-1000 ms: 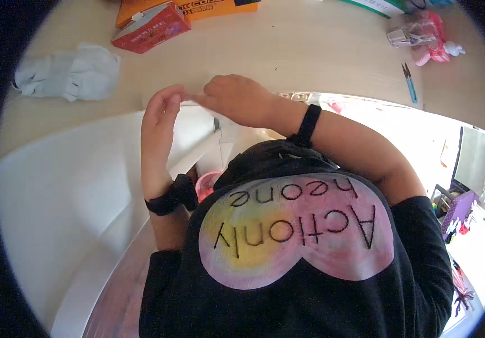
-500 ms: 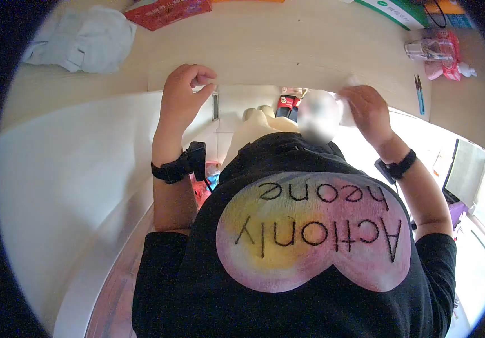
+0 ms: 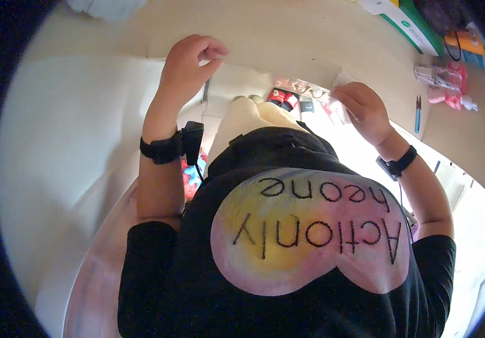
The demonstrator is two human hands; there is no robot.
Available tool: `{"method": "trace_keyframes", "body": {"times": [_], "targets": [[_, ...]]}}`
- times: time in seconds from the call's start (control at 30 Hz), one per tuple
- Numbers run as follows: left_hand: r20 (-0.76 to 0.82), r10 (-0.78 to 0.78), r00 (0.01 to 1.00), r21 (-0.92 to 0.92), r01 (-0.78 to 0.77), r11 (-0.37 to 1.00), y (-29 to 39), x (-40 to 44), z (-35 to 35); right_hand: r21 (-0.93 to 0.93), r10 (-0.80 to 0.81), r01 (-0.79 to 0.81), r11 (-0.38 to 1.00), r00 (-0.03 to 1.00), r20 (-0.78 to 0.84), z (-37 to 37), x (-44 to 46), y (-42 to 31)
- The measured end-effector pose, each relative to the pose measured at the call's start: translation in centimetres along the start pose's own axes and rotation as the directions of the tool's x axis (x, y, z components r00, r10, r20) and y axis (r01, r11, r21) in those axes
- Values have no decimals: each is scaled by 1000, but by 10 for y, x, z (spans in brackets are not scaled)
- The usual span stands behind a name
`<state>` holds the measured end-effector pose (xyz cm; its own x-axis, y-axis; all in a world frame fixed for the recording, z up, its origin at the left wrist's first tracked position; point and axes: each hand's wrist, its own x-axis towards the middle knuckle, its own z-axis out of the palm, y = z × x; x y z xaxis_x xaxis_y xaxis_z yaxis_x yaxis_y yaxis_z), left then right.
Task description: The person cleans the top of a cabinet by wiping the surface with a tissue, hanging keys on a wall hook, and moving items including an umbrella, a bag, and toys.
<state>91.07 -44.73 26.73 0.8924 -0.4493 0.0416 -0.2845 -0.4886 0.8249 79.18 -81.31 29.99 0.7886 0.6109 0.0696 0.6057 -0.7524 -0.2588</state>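
My left hand (image 3: 192, 63) is at the front edge of the pale wooden desk (image 3: 254, 39), its fingers curled and the thumb apart from them. Nothing shows between them. At the desk edge further right, my right hand (image 3: 365, 110) pinches a thin, white, tissue-like sheet (image 3: 342, 80). Part of the sheet lies over the edge and part hangs below the fingers. Both wrists wear black straps with small black boxes.
A pale crumpled cloth (image 3: 107, 7) lies at the far left of the desk. On the right are blue-handled tweezers (image 3: 418, 115), a clear and pink item (image 3: 448, 84) and a green and white box (image 3: 408, 22). Red and black slippers (image 3: 283, 98) show below.
The view has shifted, so the desk items at right appear lower and the cloth has mostly left the frame. My right hand keeps the white sheet at the edge; my left stays curled.
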Motion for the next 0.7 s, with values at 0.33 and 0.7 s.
{"method": "trace_keyframes", "body": {"times": [0.33,0.7], "targets": [[-33,50,998,15,-50,999,-3,-1,-3,87,-105,105,991,994,0,28,137,-52],[-86,39,996,-90,-47,995,-14,-6,-3,132,86,-81,988,996,-28,40,159,-65]]}}
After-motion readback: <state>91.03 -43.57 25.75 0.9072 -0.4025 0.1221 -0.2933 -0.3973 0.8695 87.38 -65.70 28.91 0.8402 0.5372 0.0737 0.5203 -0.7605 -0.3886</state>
